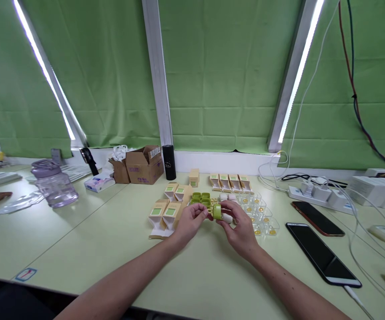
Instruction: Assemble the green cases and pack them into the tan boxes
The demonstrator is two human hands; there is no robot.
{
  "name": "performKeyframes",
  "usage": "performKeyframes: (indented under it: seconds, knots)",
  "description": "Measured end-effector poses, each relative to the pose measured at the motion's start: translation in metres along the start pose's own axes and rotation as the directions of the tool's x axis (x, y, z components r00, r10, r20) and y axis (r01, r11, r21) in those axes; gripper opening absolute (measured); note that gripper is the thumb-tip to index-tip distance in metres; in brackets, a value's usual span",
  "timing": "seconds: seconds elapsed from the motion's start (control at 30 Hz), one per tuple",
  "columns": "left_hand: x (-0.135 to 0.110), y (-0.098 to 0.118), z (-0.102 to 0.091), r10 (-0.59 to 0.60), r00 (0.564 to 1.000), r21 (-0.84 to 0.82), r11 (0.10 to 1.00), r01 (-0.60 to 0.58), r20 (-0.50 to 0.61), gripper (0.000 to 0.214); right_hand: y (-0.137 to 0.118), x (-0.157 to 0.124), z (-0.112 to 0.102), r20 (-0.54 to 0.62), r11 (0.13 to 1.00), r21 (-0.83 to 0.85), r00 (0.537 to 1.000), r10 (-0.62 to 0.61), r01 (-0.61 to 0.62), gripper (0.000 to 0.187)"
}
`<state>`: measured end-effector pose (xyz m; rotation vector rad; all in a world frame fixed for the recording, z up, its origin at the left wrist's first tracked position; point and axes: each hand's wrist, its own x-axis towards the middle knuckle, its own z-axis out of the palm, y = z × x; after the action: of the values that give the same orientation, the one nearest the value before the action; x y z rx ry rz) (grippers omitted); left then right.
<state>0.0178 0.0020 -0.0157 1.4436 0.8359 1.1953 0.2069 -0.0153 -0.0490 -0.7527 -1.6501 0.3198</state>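
My left hand (191, 219) and my right hand (237, 224) meet above the table's middle. The right fingers grip a small round green-capped piece (217, 211) with a white body (227, 218), lying on its side. The left fingertips pinch a thin yellow-green part at its left end; where the two join is hard to make out. Just behind are square green cups (201, 196) and white pieces (227, 197). Clear plastic trays with yellow spots (265, 218) lie right of my right hand. Left of my left hand sit open brown cartons with green labels (169, 211).
More brown cartons (230, 182) stand behind. A black cylinder (168, 162), a cardboard box (145, 165), a tissue pack (99, 182) and a lilac jug (54, 184) are on the left. Two phones (322, 254), a power strip (321, 198) and loose cables lie right.
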Motion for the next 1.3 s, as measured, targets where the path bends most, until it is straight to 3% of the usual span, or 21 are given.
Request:
performKeyframes:
  seconds: [0.23, 0.37, 0.53, 0.73, 0.9, 1.3]
  knots:
    - [0.003, -0.005, -0.004, 0.019, 1.0, 0.021, 1.0, -0.018, -0.01, 0.042, -0.002, 0.001, -0.001, -0.014, 0.999, -0.036, 1.0, -0.002, 0.001, 0.041]
    - [0.001, -0.007, -0.009, 0.126, 0.989, 0.182, 0.977, -0.109, -0.081, 0.033, -0.003, 0.001, -0.003, -0.031, 0.998, -0.065, 0.999, -0.016, 0.014, 0.042]
    - [-0.008, -0.003, -0.009, 0.393, 0.92, 0.497, 0.801, -0.335, -0.014, 0.025, -0.005, 0.002, -0.006, 0.0, 0.986, -0.144, 0.996, -0.089, 0.088, 0.048]
    - [-0.012, -0.001, -0.006, 0.525, 0.829, 0.574, 0.626, -0.528, 0.19, 0.05, -0.003, 0.001, -0.008, 0.067, 0.929, -0.275, 0.969, -0.237, 0.246, 0.058]
    - [-0.011, -0.002, -0.006, 0.543, 0.81, 0.583, 0.593, -0.556, 0.222, 0.047, -0.006, 0.002, -0.009, 0.119, 0.88, -0.312, 0.933, -0.338, 0.359, 0.049]
    - [-0.009, -0.003, -0.007, 0.58, 0.794, 0.597, 0.575, -0.559, 0.184, 0.044, -0.014, 0.007, -0.012, 0.198, 0.825, -0.369, 0.904, -0.38, 0.428, 0.042]
